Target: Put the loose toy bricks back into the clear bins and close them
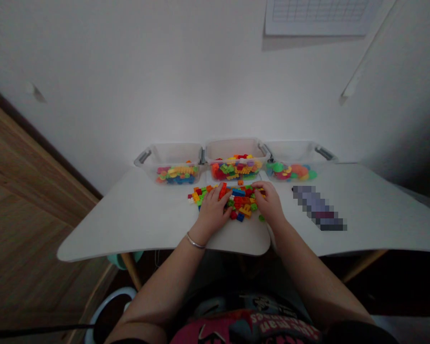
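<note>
A heap of colourful plastic building bricks (238,202) lies on the white table in front of me. My left hand (212,210) rests over the heap's left side with its fingers spread and the thumb apart. An orange-red brick (222,191) shows by its fingertips, and a blue brick (238,192) lies just right of them. At the right edge of the heap, my right hand (271,203) touches the bricks with bent, parted fingers; I see nothing held in it. Some bricks are hidden beneath both hands. A green piece (261,218) lies near the right wrist.
Three clear bins stand along the wall: a left bin (168,157), a middle bin (236,148) and a right bin (294,155), each holding colourful pieces. A blurred-out flat object (318,209) lies on the table (129,220) at right. The table's front edge is close to my body.
</note>
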`<move>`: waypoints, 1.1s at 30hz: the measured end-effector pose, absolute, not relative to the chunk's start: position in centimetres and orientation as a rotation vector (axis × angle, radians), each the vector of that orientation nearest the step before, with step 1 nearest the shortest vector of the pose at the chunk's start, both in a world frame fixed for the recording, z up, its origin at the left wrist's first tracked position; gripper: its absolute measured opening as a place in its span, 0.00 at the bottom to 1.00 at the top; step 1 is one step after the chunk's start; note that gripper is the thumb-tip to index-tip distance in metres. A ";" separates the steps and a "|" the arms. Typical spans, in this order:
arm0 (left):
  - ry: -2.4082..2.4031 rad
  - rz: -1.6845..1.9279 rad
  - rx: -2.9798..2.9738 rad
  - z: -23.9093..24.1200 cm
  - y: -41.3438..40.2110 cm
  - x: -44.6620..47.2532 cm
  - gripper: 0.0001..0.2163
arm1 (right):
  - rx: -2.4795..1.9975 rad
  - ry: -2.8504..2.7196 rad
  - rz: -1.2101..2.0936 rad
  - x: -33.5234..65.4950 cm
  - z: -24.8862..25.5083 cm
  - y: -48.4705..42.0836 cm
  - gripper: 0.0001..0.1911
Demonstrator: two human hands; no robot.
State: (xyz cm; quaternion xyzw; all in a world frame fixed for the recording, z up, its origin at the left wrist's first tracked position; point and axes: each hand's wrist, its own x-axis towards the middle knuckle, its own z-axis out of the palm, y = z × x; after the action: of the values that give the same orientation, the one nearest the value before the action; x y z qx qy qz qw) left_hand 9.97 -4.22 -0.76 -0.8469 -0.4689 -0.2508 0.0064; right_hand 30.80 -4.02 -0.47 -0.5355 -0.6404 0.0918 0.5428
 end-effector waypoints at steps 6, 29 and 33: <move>-1.502 -0.838 -2.628 -1.1 -4.2 10.0 0.23 | -1.501 -1.804 0.492 35.3 1.2 -5.2 0.10; -1.585 -0.877 -2.611 -0.8 -4.5 10.1 0.23 | -1.437 -2.002 0.308 35.7 -2.5 -5.9 0.09; -1.574 -0.874 -2.593 -1.0 -4.4 10.1 0.23 | -1.385 -1.939 0.196 35.7 -1.9 -5.8 0.08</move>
State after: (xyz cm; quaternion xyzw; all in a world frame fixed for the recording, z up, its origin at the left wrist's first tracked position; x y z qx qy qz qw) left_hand 10.13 -4.41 -1.02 -0.8213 -0.4986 -0.2770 -0.0076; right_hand 35.74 -5.78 -1.92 -0.5388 -0.7546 0.0762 0.3667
